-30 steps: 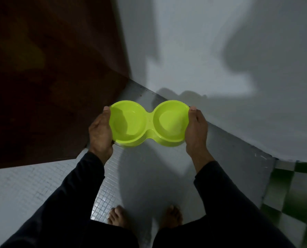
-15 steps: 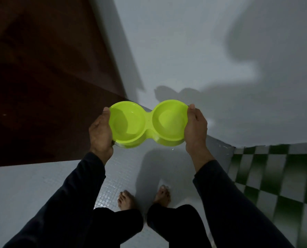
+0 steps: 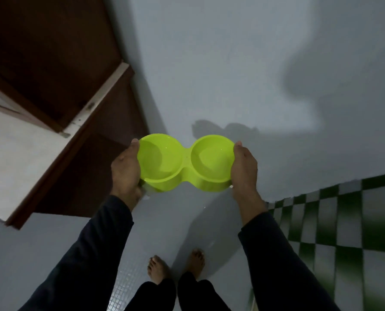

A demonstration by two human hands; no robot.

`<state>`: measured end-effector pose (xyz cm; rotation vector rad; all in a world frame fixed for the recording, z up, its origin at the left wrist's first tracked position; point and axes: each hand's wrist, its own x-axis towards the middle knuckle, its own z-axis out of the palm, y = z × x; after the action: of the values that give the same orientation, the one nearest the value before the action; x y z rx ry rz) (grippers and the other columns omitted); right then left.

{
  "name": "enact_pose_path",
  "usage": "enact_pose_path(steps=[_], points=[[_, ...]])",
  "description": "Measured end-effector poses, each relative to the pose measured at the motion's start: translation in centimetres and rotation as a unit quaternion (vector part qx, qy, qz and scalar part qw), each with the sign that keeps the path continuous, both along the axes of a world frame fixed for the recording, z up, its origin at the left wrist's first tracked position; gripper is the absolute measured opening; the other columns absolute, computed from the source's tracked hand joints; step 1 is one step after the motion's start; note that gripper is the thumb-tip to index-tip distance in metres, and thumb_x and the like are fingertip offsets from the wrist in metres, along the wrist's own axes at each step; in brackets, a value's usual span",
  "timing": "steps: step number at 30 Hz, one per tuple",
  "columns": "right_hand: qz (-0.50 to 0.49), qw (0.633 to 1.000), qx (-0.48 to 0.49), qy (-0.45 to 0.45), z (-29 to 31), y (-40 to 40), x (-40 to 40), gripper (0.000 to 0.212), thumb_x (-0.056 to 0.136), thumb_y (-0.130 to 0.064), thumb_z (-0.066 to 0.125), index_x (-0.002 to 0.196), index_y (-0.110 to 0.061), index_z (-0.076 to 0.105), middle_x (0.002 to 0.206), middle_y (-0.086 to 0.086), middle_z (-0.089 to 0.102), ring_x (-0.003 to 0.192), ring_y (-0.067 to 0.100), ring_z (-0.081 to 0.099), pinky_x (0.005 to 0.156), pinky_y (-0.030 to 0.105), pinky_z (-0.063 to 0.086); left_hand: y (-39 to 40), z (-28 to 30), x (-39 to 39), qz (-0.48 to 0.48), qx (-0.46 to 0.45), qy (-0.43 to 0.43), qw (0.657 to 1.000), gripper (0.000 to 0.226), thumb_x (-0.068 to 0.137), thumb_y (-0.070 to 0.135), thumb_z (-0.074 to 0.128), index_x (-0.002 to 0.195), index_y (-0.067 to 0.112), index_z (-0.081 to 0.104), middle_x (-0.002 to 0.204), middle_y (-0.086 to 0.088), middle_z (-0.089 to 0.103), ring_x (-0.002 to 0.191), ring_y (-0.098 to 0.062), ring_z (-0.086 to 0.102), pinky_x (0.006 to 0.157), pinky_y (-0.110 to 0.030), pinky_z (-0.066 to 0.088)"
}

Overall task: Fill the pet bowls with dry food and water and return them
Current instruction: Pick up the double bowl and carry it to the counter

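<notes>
**Double bowl held out in both hands**

I hold the lime-green plastic double pet bowl (image 3: 185, 163) in the air in front of me, roughly level, with its two round wells side by side. My left hand (image 3: 126, 170) is closed on the left end, thumb lying on the rim and fingers tucked underneath where I cannot see them. My right hand (image 3: 244, 169) grips the right end the same way, thumb on the rim. Both wells look glossy inside; I see no dry food in them, and whether there is water I cannot tell in this dim light.

My dark long sleeves (image 3: 92, 250) run down from the wrists toward the bottom of the view. Below the bowl, my bare feet (image 3: 157, 269) stand on a floor of small pale mosaic tiles (image 3: 124, 286). To the right the floor turns to green-and-white chequered tiles (image 3: 348, 223). Ahead is a plain pale wall (image 3: 209, 63) carrying my shadow and the bowl's. To the left stands a dark brown wooden door (image 3: 52, 52) in its frame, near the bowl's left end but not touching it.
</notes>
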<state>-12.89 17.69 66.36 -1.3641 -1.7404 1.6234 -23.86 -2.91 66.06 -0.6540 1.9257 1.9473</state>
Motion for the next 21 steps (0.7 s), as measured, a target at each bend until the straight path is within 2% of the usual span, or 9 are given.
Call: enact_pose_path(steps=[3, 6, 8, 9, 12, 16, 18, 20, 21], points=[[-0.011, 0.999, -0.026, 0.031, 2.9, 0.4, 0.5, 0.027, 0.103, -0.034, 0.051, 0.083, -0.023, 0.064, 0.088, -0.019, 0.06, 0.095, 0.016, 0.057, 0.083, 0.029, 0.04, 0.5, 3.2, 0.1, -0.003, 0.01, 0.022, 1.0, 0.033, 0.098, 0.044, 0.067, 0.11, 0.014, 0.073, 0.101, -0.002, 0.075, 0.079, -0.012, 0.067, 0.065, -0.026, 0.053], [-0.005, 0.998, -0.026, 0.057, 4.9, 0.9, 0.8, 0.021, 0.101, -0.032, 0.053, 0.087, -0.03, 0.067, 0.098, -0.019, 0.065, 0.109, 0.018, 0.06, 0.097, 0.034, 0.046, 1.0, 5.8, 0.0, 0.007, 0.009, 0.039, 0.999, 0.043, 0.097, 0.043, 0.068, 0.123, 0.009, 0.071, 0.116, -0.005, 0.074, 0.097, -0.018, 0.071, 0.088, -0.035, 0.057], [-0.001, 0.998, -0.001, 0.064, 6.3, 1.4, 1.1, 0.019, 0.103, -0.032, 0.05, 0.095, -0.026, 0.067, 0.099, -0.016, 0.065, 0.108, 0.017, 0.059, 0.093, 0.031, 0.044, 1.6, 7.4, 0.1, -0.002, 0.005, 0.049, 0.999, 0.046, 0.096, 0.046, 0.068, 0.123, 0.009, 0.072, 0.118, -0.004, 0.073, 0.103, -0.02, 0.071, 0.1, -0.043, 0.055], [-0.004, 0.998, 0.005, 0.068, 7.1, 1.7, 1.1, 0.018, 0.103, -0.032, 0.049, 0.099, -0.026, 0.066, 0.098, -0.016, 0.064, 0.106, 0.017, 0.059, 0.091, 0.03, 0.043, 2.0, 8.1, 0.1, -0.011, 0.002, 0.058, 0.998, 0.044, 0.097, 0.047, 0.067, 0.122, 0.011, 0.072, 0.117, -0.002, 0.073, 0.104, -0.019, 0.07, 0.099, -0.042, 0.055], [-0.012, 0.997, 0.012, 0.074, 9.0, 2.6, 1.5, 0.019, 0.103, -0.036, 0.049, 0.107, -0.028, 0.066, 0.096, -0.015, 0.063, 0.103, 0.017, 0.058, 0.088, 0.028, 0.041, 3.2, 10.5, 0.6, -0.022, 0.014, 0.073, 0.997, 0.036, 0.1, 0.042, 0.063, 0.125, 0.016, 0.068, 0.109, 0.001, 0.066, 0.097, -0.017, 0.064, 0.082, -0.031, 0.048], [-0.039, 0.995, 0.027, 0.087, 11.1, 3.7, 2.3, 0.027, 0.103, -0.039, 0.049, 0.113, -0.023, 0.069, 0.105, -0.007, 0.063, 0.103, 0.018, 0.058, 0.087, 0.029, 0.041, 4.8, 12.3, 0.8, -0.042, 0.028, 0.086, 0.995, 0.035, 0.1, 0.04, 0.063, 0.123, 0.015, 0.067, 0.108, -0.001, 0.066, 0.095, -0.016, 0.063, 0.075, -0.028, 0.047], [-0.046, 0.994, 0.038, 0.088, 11.9, 4.2, 2.9, 0.02, 0.104, -0.038, 0.048, 0.104, -0.027, 0.065, 0.098, -0.01, 0.062, 0.098, 0.017, 0.056, 0.084, 0.026, 0.038, 5.4, 12.3, 0.4, -0.047, 0.031, 0.08, 0.995, 0.046, 0.095, 0.045, 0.069, 0.121, 0.007, 0.069, 0.107, 0.0, 0.069, 0.096, -0.016, 0.067, 0.081, -0.032, 0.054], [-0.057, 0.993, 0.046, 0.09, 12.7, 4.4, 3.6, 0.018, 0.104, -0.038, 0.048, 0.1, -0.029, 0.063, 0.1, -0.008, 0.063, 0.098, 0.017, 0.056, 0.084, 0.027, 0.038, 5.9, 12.7, 0.4, -0.055, 0.036, 0.077, 0.995, 0.064, 0.085, 0.054, 0.075, 0.121, 0.002, 0.07, 0.108, 0.0, 0.074, 0.099, -0.017, 0.072, 0.092, -0.043, 0.059], [-0.066, 0.992, 0.048, 0.093, 13.1, 4.5, 4.0, 0.018, 0.104, -0.038, 0.048, 0.1, -0.029, 0.063, 0.102, -0.007, 0.063, 0.099, 0.018, 0.056, 0.084, 0.028, 0.039, 6.1, 12.7, 0.2, -0.057, 0.042, 0.077, 0.995, 0.063, 0.084, 0.053, 0.076, 0.12, 0.002, 0.071, 0.108, -0.001, 0.075, 0.1, -0.018, 0.073, 0.094, -0.045, 0.059]])
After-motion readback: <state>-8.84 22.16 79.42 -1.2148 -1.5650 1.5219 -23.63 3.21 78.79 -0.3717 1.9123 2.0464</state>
